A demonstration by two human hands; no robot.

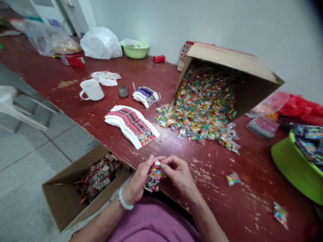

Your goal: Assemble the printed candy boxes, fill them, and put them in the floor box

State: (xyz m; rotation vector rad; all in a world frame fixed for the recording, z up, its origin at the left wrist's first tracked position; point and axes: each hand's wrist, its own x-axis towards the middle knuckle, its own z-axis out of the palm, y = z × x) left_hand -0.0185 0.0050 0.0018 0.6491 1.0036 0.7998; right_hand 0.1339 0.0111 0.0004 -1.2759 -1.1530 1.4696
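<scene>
Close to my body at the table's front edge, my left hand [141, 178] wraps around a small red printed candy box [153, 177] with colourful round pictures. The fingers and thumb of my right hand [178, 172] pinch the white flap at its top end. Beyond my hands a fanned row of flat red-and-white printed cartons [133, 125] lies on the table. Behind it sits a smaller stack of purple ones [146, 95]. Many small clear packets of coloured candy [202, 101] spill out of a tipped cardboard box [222, 53]. What is inside the held box is hidden.
Below the table edge on my left stands an open carton [58, 198] holding finished-looking red boxes. A white mug [92, 90], a green basin [135, 49] and plastic bags [101, 43] stand farther back. Two loose packets [280, 215] and a green tub [292, 164] are at right.
</scene>
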